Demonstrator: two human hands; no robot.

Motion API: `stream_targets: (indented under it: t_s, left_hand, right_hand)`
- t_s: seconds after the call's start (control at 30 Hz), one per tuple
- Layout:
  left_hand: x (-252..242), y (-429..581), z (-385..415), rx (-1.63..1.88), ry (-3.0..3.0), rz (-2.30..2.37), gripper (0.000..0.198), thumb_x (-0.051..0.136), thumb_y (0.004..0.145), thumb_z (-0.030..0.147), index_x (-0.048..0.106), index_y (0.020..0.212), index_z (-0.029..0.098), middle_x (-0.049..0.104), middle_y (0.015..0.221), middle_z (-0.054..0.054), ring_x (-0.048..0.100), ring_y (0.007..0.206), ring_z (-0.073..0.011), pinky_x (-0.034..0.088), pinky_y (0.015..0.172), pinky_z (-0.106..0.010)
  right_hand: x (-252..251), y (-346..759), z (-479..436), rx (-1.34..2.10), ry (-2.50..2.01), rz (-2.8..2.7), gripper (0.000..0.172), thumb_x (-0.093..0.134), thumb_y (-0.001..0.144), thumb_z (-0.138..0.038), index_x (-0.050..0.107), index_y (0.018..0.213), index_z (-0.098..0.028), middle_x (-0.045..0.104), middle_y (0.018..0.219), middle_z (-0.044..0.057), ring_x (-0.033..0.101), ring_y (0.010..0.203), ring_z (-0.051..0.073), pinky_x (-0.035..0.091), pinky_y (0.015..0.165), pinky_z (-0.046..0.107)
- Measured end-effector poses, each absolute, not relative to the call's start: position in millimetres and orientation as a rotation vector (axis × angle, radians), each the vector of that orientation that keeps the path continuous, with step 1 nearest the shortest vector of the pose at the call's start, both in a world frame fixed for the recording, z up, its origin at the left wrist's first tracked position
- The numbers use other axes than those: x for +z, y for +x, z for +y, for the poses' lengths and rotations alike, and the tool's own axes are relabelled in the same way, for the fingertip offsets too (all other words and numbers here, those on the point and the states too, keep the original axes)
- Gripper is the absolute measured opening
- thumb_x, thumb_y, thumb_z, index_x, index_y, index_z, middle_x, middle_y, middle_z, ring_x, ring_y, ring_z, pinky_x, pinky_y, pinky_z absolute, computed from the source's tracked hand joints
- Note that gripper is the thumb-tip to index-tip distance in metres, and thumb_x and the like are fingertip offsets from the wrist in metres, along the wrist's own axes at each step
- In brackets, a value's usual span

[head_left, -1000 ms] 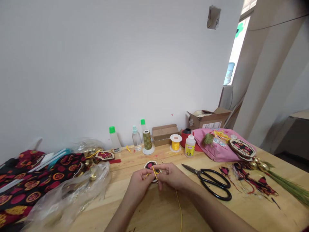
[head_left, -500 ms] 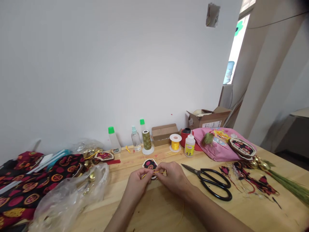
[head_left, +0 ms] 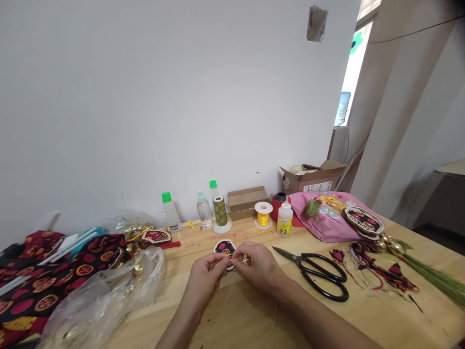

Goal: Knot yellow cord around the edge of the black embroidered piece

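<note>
A thin yellow cord (head_left: pixel 244 261) runs between my two hands at the middle of the table. My left hand (head_left: pixel 208 272) is closed, thumb and forefinger pinching the cord. From the other side my right hand (head_left: pixel 257 264) pinches it too, and a loose length trails down past that wrist onto the wood. Just behind the fingertips lies a small dark patterned piece with a pale wooden rim (head_left: pixel 224 246), its near part hidden by my hands. Whether the cord is fastened to this piece I cannot tell.
Black-handled scissors (head_left: pixel 323 274) lie right of my hands, near fabric scraps (head_left: pixel 385 271). Behind stand a yellow cord spool (head_left: pixel 263 219), a glue bottle (head_left: pixel 285 220) and a green thread cone (head_left: pixel 220 212). Patterned cloth (head_left: pixel 72 271) and a plastic bag (head_left: pixel 98 305) cover the left.
My fingers have shifted slightly at the cord, and a small loop of it now shows above the fingertips. Both hands stay in nearly the same place.
</note>
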State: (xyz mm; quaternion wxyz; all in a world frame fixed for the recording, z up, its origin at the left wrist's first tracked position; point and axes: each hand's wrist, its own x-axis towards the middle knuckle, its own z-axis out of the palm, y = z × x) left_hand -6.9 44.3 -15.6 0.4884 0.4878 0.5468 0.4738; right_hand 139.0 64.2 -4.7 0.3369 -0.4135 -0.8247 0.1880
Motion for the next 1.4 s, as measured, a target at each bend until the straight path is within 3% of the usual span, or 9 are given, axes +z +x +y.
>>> stream_targets:
  t_s: [0.07,0.2,0.37,0.6,0.8,0.93,1.1,1.27,1.4]
  left_hand:
    - [-15.7,-6.8,44.3,1.184,1.192,1.306,0.025,0.061,0.058,0.031,0.061,0.07,0.01,0.053,0.046,0.003,0.038,0.035,-0.0038,0.026,0.036,-0.015]
    - [-14.7,-6.0,43.3,1.278,1.188,1.217,0.024,0.063,0.057,0.025,0.059,0.077,0.011,0.064,0.067,-0.004,0.056,0.061,-0.0129,0.041,0.058,-0.021]
    - [-13.8,-6.5,40.6,1.295,1.255,1.197,0.035,0.059,0.062,0.025,0.054,0.094,0.012,0.065,0.066,-0.004,0.058,0.066,-0.0149,0.043,0.065,-0.024]
    - [-13.5,-5.5,39.4,1.27,1.329,1.24,0.043,0.059,0.062,0.029,0.054,0.101,0.011,0.067,0.077,-0.008,0.059,0.075,-0.0196,0.044,0.07,-0.028]
    - [-11.8,-5.1,39.4,1.246,1.37,1.32,0.036,0.061,0.059,0.031,0.062,0.09,0.014,0.066,0.089,-0.008,0.056,0.087,-0.024,0.042,0.077,-0.032]
    - [-13.2,-6.3,40.1,1.204,1.368,1.363,0.03,0.061,0.059,0.032,0.065,0.083,0.014,0.066,0.087,-0.008,0.057,0.084,-0.0245,0.041,0.078,-0.034]
    - [-12.8,-6.9,39.8,1.201,1.274,1.359,0.029,0.064,0.056,0.031,0.066,0.078,0.013,0.068,0.078,-0.009,0.061,0.074,-0.0233,0.045,0.07,-0.032]
    - [-12.4,-5.2,40.1,1.226,1.178,1.367,0.03,0.065,0.053,0.03,0.066,0.076,0.012,0.069,0.073,-0.009,0.062,0.068,-0.0217,0.046,0.065,-0.03]
    - [-15.4,-5.0,40.8,1.229,1.164,1.356,0.031,0.065,0.053,0.031,0.066,0.078,0.012,0.069,0.073,-0.009,0.062,0.069,-0.0216,0.046,0.065,-0.029]
  right_hand:
    - [-4.5,139.3,64.2,0.479,-1.093,-2.153,0.009,0.05,0.067,-0.02,0.059,0.069,-0.02,0.059,0.069,-0.001,0.048,0.061,0.01,0.03,0.051,0.018]
    - [-6.0,139.6,64.6,0.46,-1.108,-2.138,0.008,0.051,0.067,-0.019,0.058,0.069,-0.02,0.058,0.071,-0.001,0.047,0.061,0.009,0.03,0.052,0.019]
    - [-7.3,140.0,65.2,0.429,-1.076,-2.155,0.012,0.048,0.07,-0.022,0.06,0.071,-0.021,0.057,0.072,-0.001,0.047,0.067,0.01,0.031,0.057,0.019]
    - [-5.1,140.3,65.2,0.439,-1.036,-2.204,0.021,0.041,0.076,-0.021,0.062,0.073,-0.022,0.055,0.073,0.0,0.046,0.072,0.012,0.032,0.059,0.02]
    - [-3.1,141.5,67.0,0.515,-1.003,-2.169,0.014,0.049,0.072,-0.022,0.063,0.072,-0.022,0.054,0.077,0.0,0.047,0.075,0.011,0.033,0.063,0.021]
    - [-4.3,139.0,67.9,0.658,-1.06,-2.03,0.01,0.053,0.066,-0.022,0.058,0.059,-0.017,0.049,0.075,0.0,0.044,0.068,0.01,0.033,0.059,0.021]
    - [0.8,142.8,67.8,1.344,-0.986,-1.762,0.017,0.047,0.067,-0.022,0.049,0.051,-0.014,0.042,0.058,-0.003,0.038,0.054,0.008,0.031,0.051,0.02]
    - [29.3,171.1,67.7,1.748,-0.554,-1.316,0.018,0.046,0.066,-0.021,0.041,0.05,-0.015,0.044,0.065,0.0,0.039,0.058,0.008,0.034,0.06,0.022]
    - [40.0,184.3,73.2,1.432,-0.482,-1.133,0.019,0.043,0.07,-0.025,0.041,0.053,-0.016,0.042,0.065,0.0,0.042,0.062,0.011,0.035,0.06,0.024]
